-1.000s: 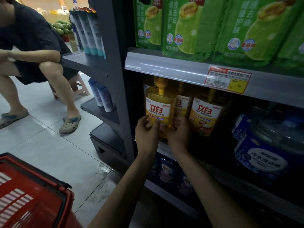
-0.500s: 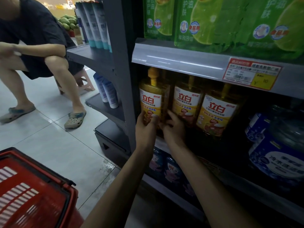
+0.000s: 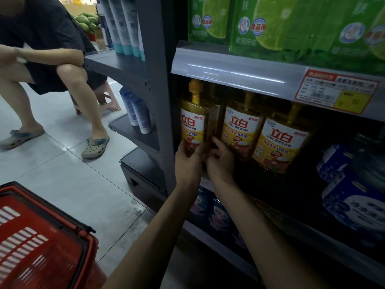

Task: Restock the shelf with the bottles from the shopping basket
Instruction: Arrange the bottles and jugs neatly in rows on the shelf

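Observation:
A yellow pump bottle [image 3: 192, 122] with a white and yellow label stands at the left end of the middle shelf [image 3: 206, 180], against the grey upright. My left hand [image 3: 187, 161] grips its lower left side. My right hand [image 3: 221, 161] holds its lower right side, fingers curled into the gap beside the second yellow bottle [image 3: 239, 130]. A third yellow bottle [image 3: 281, 144] stands further right. The red shopping basket [image 3: 41, 243] sits on the floor at the lower left; its contents are out of view.
Green refill pouches [image 3: 291, 24] fill the shelf above, with a price tag [image 3: 335, 90] on its rail. Big blue jugs [image 3: 354, 201] stand at the right. A person sits on a stool [image 3: 104, 99] at the left, feet on the tiled floor. White tubes [image 3: 137, 113] line the side shelves.
The bottle in my two hands has gone further back and left into the shelf, against the upright. My view has shifted closer and downward.

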A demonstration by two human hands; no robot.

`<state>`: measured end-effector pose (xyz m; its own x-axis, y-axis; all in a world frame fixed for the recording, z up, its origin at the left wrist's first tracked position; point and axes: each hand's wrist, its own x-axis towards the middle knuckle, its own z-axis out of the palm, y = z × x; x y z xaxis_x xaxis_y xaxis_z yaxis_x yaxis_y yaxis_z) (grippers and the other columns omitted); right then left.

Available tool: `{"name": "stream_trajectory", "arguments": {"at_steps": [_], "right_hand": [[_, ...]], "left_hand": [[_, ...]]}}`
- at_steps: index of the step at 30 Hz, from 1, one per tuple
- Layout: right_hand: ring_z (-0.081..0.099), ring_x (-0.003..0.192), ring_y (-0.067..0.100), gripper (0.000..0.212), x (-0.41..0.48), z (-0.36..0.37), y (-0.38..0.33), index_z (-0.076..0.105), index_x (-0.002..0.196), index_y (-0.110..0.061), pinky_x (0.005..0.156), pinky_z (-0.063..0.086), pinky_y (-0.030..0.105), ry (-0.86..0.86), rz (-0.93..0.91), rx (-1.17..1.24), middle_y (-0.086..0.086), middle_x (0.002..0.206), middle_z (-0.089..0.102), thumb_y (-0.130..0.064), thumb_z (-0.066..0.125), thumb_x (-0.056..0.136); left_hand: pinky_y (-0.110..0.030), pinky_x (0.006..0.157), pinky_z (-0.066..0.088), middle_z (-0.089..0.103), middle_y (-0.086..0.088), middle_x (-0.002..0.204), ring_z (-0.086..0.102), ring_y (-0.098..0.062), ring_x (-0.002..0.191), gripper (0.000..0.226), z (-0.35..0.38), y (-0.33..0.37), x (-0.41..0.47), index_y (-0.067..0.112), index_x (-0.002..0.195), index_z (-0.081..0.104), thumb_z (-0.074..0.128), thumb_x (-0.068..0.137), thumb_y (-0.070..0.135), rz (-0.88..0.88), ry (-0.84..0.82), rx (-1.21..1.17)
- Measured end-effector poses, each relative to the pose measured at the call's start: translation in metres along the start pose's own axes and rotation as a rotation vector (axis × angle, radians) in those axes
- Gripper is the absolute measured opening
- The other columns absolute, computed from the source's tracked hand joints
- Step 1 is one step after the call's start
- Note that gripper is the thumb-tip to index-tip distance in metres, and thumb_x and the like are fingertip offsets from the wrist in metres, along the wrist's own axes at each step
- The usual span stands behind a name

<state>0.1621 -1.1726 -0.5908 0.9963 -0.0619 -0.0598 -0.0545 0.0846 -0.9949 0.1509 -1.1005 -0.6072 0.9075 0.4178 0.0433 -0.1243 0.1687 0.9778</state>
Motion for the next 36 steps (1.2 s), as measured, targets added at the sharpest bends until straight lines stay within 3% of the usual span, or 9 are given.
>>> {"name": "stream_trajectory", "arguments": {"at_steps": [3,6,9,16,22,26,29,32,36], "right_hand": [[0.061,0.105,0.008,0.050,0.002,0.000,0.001,0.056,0.140,-0.026,0.079,0.051,0.017,-0.001,-0.011,-0.001,-0.003,0.120,0.064,-0.008,0.066,0.095],[0.059,0.090,0.000,0.050,0.003,0.001,0.004,0.057,0.139,-0.028,0.074,0.049,0.016,0.010,-0.012,-0.042,-0.007,0.112,0.062,-0.015,0.071,0.092],[0.060,0.102,0.009,0.053,0.002,-0.001,0.005,0.055,0.140,-0.027,0.080,0.051,0.022,0.006,-0.017,-0.088,-0.003,0.121,0.062,-0.011,0.070,0.092],[0.058,0.110,0.010,0.059,-0.003,-0.006,0.003,0.052,0.143,-0.027,0.075,0.051,0.016,-0.049,0.006,-0.072,-0.011,0.112,0.054,0.003,0.063,0.093],[0.058,0.104,0.008,0.064,-0.001,-0.006,0.006,0.050,0.145,-0.029,0.074,0.052,0.017,-0.069,0.010,-0.068,-0.004,0.120,0.058,0.003,0.065,0.092],[0.060,0.094,0.002,0.063,0.000,-0.006,0.007,0.051,0.144,-0.027,0.072,0.053,0.017,-0.064,0.012,-0.084,0.000,0.126,0.064,0.003,0.067,0.091],[0.060,0.098,0.008,0.060,0.001,-0.012,0.006,0.052,0.142,-0.024,0.068,0.047,0.014,-0.033,0.005,-0.145,0.004,0.129,0.063,0.001,0.068,0.090],[0.058,0.116,0.016,0.055,-0.001,-0.022,0.006,0.054,0.140,-0.021,0.077,0.049,0.017,-0.024,-0.044,-0.324,0.006,0.135,0.058,0.000,0.067,0.091],[0.051,0.134,0.022,0.052,-0.012,-0.049,0.005,0.056,0.139,-0.022,0.104,0.049,0.034,-0.054,-0.161,-0.633,0.004,0.143,0.054,-0.004,0.067,0.092]], "left_hand": [[-0.020,0.078,0.056,0.075,0.026,0.093,0.071,0.004,0.092,0.029,-0.002,0.001,-0.002,0.044,0.102,0.061,0.064,0.097,0.016,0.042,-0.017,0.032],[-0.024,0.083,0.058,0.076,0.017,0.100,0.071,0.000,0.097,0.027,-0.007,0.000,-0.003,0.038,0.110,0.064,0.065,0.097,0.015,0.057,0.001,0.070],[-0.029,0.090,0.057,0.073,0.010,0.115,0.069,-0.004,0.108,0.030,-0.011,-0.004,-0.006,0.032,0.124,0.064,0.068,0.096,0.022,0.033,0.004,0.062],[-0.034,0.095,0.054,0.076,0.011,0.111,0.071,-0.005,0.107,0.022,-0.015,0.003,-0.010,0.038,0.113,0.069,0.059,0.102,0.021,0.012,-0.092,0.034],[-0.022,0.082,0.054,0.077,0.017,0.103,0.071,0.000,0.100,0.023,-0.019,0.008,-0.012,0.037,0.111,0.067,0.056,0.103,0.019,0.002,-0.150,0.039],[-0.023,0.084,0.055,0.076,0.018,0.100,0.070,0.001,0.099,0.022,-0.022,0.009,-0.010,0.037,0.110,0.067,0.059,0.102,0.019,-0.037,-0.132,0.018],[-0.020,0.083,0.054,0.071,0.017,0.107,0.067,0.004,0.100,0.025,-0.025,0.011,-0.011,0.030,0.124,0.063,0.063,0.099,0.022,-0.061,-0.100,0.021],[-0.016,0.078,0.053,0.068,0.015,0.110,0.064,0.008,0.095,0.029,-0.034,0.010,-0.011,0.025,0.128,0.062,0.063,0.099,0.018,0.006,-0.110,0.156],[-0.031,0.098,0.053,0.068,0.012,0.119,0.063,-0.007,0.115,0.030,-0.053,0.011,-0.017,0.031,0.126,0.062,0.064,0.099,0.018,0.105,-0.205,0.460]]}}
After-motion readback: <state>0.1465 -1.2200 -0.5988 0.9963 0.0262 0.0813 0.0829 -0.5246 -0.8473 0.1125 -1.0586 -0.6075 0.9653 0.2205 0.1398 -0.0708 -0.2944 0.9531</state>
